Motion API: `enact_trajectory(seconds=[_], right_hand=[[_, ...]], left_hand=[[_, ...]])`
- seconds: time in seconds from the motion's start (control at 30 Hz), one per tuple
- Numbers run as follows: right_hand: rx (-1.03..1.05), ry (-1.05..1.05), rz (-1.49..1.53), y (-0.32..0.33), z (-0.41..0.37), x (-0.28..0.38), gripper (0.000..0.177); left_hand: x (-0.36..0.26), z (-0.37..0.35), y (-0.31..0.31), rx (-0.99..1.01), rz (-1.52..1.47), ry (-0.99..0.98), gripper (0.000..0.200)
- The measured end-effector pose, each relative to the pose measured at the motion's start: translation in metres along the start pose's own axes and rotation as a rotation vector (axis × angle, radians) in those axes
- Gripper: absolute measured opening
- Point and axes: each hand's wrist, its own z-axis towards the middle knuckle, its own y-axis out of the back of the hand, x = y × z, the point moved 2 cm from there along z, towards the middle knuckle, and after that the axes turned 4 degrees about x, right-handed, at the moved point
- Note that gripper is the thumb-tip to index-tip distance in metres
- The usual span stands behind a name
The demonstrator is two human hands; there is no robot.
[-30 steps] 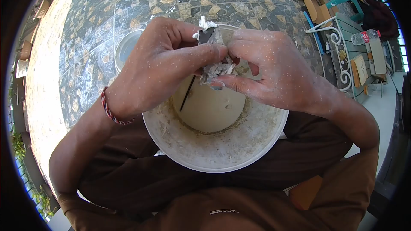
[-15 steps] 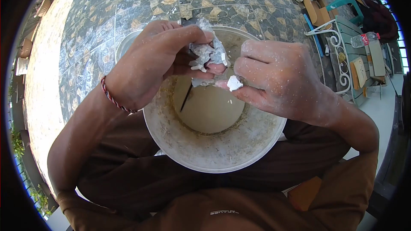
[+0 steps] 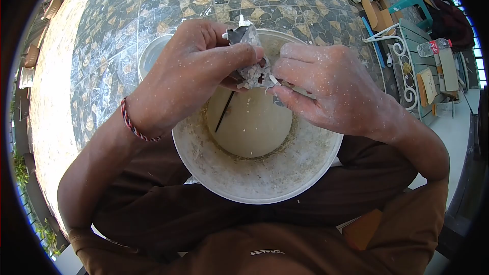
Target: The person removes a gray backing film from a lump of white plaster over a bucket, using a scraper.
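A crumpled, white-crusted piece with a dark patch [image 3: 250, 63] is gripped between the thumb and fingers of my left hand [image 3: 201, 66], over the far part of a wide white bucket [image 3: 254, 183]. My right hand [image 3: 326, 84] is closed, with thumb and forefinger pinched at the piece's right edge. White specks dot both hands. Small crumbs show above the pale cloudy liquid [image 3: 260, 127] in the bucket. A thin dark stick [image 3: 224, 112] leans in that liquid. Behind my left hand stands a second, smaller container [image 3: 153, 56].
Patterned floor tiles [image 3: 183, 0] lie ahead, smeared with white. At the right are a green slatted bench [image 3: 415, 56] with a plastic bottle [image 3: 434, 47], cardboard boxes [image 3: 376, 14] and a teal stool [image 3: 411, 1]. My crossed legs are around the bucket.
The white chunk at my right fingertips is no longer visible there. My right fingers have closed in on the piece's edge. My left hand has shifted slightly right, and crumbs show over the bucket.
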Motion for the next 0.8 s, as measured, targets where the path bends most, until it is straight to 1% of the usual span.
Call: enact_trajectory(seconds=[0.03,0.1,0.17,0.3,0.37,0.4,0.43,0.47,0.5,0.53,0.57,0.67,0.7,0.73,0.77,0.8], right_hand=[[-0.005,0.016,0.000,0.000,0.000,-0.001,0.020],[-0.011,0.034,0.002,0.001,-0.001,-0.002,0.018],[-0.049,0.085,0.003,0.005,0.000,-0.001,0.017],[-0.066,0.108,0.002,0.006,-0.002,0.000,0.018],[0.100,0.086,-0.051,0.010,-0.002,0.002,0.014],[0.099,0.086,-0.051,0.009,-0.003,0.003,0.014],[0.157,0.109,-0.033,0.007,-0.005,0.005,0.013],[0.215,0.133,-0.016,0.005,-0.006,0.006,0.014],[0.214,0.135,-0.016,0.003,-0.007,0.005,0.014],[0.277,0.100,-0.017,-0.001,-0.008,0.003,0.015],[0.339,0.064,-0.017,-0.004,-0.010,0.002,0.016],[0.309,0.015,-0.021,-0.005,-0.014,-0.006,0.019],[0.309,0.017,-0.022,-0.002,-0.012,-0.005,0.019],[0.278,-0.056,-0.007,0.005,-0.007,-0.003,0.023],[0.247,-0.129,0.009,0.011,-0.004,-0.003,0.027],[0.248,-0.127,0.007,0.015,-0.001,-0.002,0.027]], left_hand=[[0.000,0.000,0.000,0.000,0.000,0.000,0.027],[0.001,0.001,0.000,0.024,-0.103,0.032,0.030],[0.005,0.003,0.002,0.029,-0.118,0.047,0.030],[0.003,0.004,-0.001,0.027,-0.155,0.060,0.030],[0.002,0.005,0.003,0.018,-0.153,0.058,0.029],[0.001,0.005,0.006,0.006,-0.151,0.055,0.028],[0.001,0.004,0.007,0.003,-0.151,0.056,0.028],[0.001,0.003,0.010,-0.057,-0.214,0.042,0.026],[0.001,0.002,0.013,-0.115,-0.276,0.027,0.025],[0.001,0.001,0.017,-0.071,-0.271,0.016,0.024],[-0.003,-0.001,0.017,-0.067,-0.267,0.015,0.024],[-0.009,-0.009,0.018,-0.098,-0.265,0.010,0.022],[-0.006,-0.009,0.020,-0.072,-0.385,-0.008,0.020],[-0.002,-0.009,0.023,-0.047,-0.504,-0.026,0.019],[0.000,-0.008,0.028,-0.049,-0.506,-0.027,0.019],[0.002,-0.006,0.032,0.027,-0.602,-0.063,0.018]])
